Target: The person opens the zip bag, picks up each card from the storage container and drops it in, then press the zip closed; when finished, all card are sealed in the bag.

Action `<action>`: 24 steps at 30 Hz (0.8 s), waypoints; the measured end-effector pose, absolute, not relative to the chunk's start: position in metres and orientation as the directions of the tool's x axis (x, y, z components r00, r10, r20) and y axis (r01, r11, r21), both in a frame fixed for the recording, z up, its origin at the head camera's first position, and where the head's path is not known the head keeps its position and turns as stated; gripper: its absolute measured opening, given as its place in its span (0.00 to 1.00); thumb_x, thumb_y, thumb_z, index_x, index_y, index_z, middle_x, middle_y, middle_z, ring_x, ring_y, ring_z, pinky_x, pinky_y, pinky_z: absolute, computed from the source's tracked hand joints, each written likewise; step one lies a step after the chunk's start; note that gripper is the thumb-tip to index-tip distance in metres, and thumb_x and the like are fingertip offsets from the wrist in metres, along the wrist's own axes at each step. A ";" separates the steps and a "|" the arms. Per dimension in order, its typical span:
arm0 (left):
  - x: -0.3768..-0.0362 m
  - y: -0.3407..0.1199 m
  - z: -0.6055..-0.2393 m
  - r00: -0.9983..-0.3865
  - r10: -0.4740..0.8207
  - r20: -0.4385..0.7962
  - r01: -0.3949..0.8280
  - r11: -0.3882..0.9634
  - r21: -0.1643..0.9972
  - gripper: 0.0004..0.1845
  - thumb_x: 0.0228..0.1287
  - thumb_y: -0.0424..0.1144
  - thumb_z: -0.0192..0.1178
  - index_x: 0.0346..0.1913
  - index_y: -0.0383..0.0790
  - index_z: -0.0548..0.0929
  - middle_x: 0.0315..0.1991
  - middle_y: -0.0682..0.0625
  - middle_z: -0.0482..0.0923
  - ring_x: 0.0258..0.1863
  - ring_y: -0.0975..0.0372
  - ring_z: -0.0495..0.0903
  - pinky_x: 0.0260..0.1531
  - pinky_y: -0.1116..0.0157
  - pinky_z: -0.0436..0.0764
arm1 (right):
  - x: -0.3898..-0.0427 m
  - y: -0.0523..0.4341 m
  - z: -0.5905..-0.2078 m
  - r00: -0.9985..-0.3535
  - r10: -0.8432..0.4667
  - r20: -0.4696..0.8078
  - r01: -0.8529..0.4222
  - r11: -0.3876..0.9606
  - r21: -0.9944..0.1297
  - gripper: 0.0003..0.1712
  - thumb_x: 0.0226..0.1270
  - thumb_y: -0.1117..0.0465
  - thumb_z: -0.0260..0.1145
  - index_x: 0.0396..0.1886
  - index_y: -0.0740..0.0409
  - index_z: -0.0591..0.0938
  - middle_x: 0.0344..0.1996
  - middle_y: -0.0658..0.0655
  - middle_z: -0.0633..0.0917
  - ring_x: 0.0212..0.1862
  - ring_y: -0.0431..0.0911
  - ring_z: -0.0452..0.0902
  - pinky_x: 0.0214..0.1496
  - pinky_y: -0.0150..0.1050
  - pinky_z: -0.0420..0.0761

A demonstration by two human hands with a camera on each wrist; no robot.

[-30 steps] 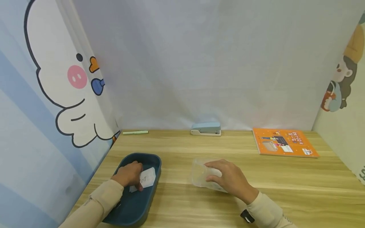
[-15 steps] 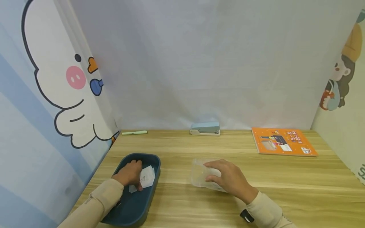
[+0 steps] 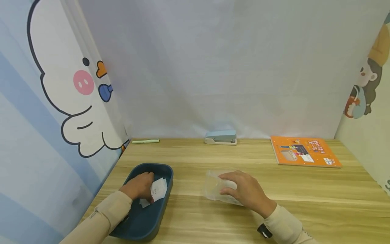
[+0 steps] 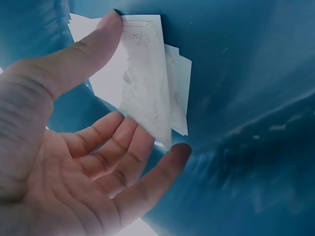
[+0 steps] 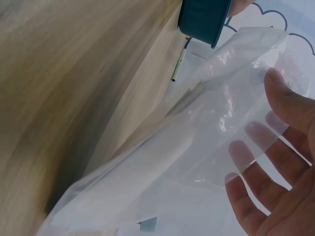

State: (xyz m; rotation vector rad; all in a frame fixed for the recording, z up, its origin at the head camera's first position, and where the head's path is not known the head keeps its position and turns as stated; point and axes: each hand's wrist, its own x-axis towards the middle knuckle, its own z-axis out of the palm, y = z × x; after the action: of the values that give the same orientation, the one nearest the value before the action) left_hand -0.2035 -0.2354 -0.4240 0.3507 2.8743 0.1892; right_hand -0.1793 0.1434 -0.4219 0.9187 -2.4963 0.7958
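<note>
Blue tray (image 3: 143,223) lower left of frame: left hand (image 3: 138,187) inside, thumb and fingers (image 4: 123,142) pinching paper slips (image 4: 147,83). Centre: right hand (image 3: 246,191) grips clear plastic bag (image 3: 214,186) on table (image 3: 304,203), steadying it.

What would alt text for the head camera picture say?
A person's left hand touches white paper slips inside a dark blue tray, while the right hand holds a clear plastic bag on a wooden table.
</note>
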 end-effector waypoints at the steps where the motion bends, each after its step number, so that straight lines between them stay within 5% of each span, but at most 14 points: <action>1: -0.203 -0.235 -0.424 -0.939 0.262 -0.224 0.231 0.961 0.156 0.45 0.33 0.40 0.87 0.55 0.22 0.75 0.47 0.32 0.77 0.48 0.42 0.78 0.50 0.46 0.78 | -0.179 0.144 -0.422 -0.724 -0.473 0.503 -0.677 0.630 -0.381 0.26 0.50 0.51 0.80 0.50 0.53 0.88 0.46 0.51 0.88 0.48 0.48 0.85 0.45 0.46 0.83; 6: -0.202 -0.236 -0.423 -0.934 0.286 -0.215 0.259 0.955 0.145 0.37 0.34 0.40 0.86 0.48 0.27 0.78 0.40 0.38 0.75 0.39 0.48 0.77 0.43 0.48 0.79 | -0.180 0.144 -0.423 -0.722 -0.471 0.506 -0.677 0.632 -0.377 0.26 0.50 0.50 0.80 0.50 0.52 0.88 0.46 0.51 0.88 0.48 0.48 0.85 0.44 0.46 0.83; 13: -0.197 -0.235 -0.419 -0.933 0.257 -0.252 0.221 0.962 0.163 0.32 0.39 0.39 0.83 0.47 0.29 0.79 0.42 0.39 0.75 0.38 0.49 0.77 0.41 0.47 0.79 | -0.180 0.144 -0.423 -0.710 -0.480 0.515 -0.689 0.625 -0.367 0.26 0.50 0.51 0.80 0.50 0.54 0.88 0.46 0.52 0.88 0.48 0.49 0.85 0.44 0.46 0.84; 17: -0.194 -0.233 -0.418 -0.933 0.260 -0.248 0.230 0.963 0.143 0.26 0.40 0.42 0.83 0.37 0.32 0.82 0.37 0.41 0.71 0.34 0.51 0.75 0.38 0.44 0.78 | -0.180 0.144 -0.423 -0.708 -0.481 0.516 -0.690 0.627 -0.361 0.26 0.49 0.51 0.80 0.49 0.53 0.88 0.46 0.52 0.88 0.48 0.48 0.85 0.44 0.46 0.84; 20: -0.193 -0.233 -0.419 -0.936 0.269 -0.226 0.250 0.962 0.109 0.26 0.37 0.47 0.84 0.32 0.34 0.82 0.35 0.43 0.70 0.33 0.51 0.74 0.37 0.44 0.77 | -0.179 0.144 -0.423 -0.710 -0.481 0.515 -0.688 0.632 -0.358 0.26 0.49 0.51 0.80 0.49 0.53 0.88 0.46 0.52 0.88 0.48 0.49 0.85 0.44 0.46 0.84; 24: -0.194 -0.235 -0.419 -0.943 0.270 -0.193 0.261 0.963 0.068 0.30 0.36 0.50 0.85 0.39 0.34 0.84 0.35 0.44 0.71 0.34 0.50 0.74 0.36 0.47 0.79 | -0.179 0.144 -0.422 -0.713 -0.481 0.510 -0.685 0.633 -0.360 0.26 0.50 0.50 0.80 0.50 0.54 0.88 0.46 0.52 0.88 0.48 0.49 0.84 0.45 0.46 0.83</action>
State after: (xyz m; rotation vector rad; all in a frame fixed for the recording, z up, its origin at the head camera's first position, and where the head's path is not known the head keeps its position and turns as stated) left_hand -0.1939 -0.2350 -0.4193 0.3981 2.9122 0.0609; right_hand -0.1791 0.1439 -0.4224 0.9284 -2.4896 0.7694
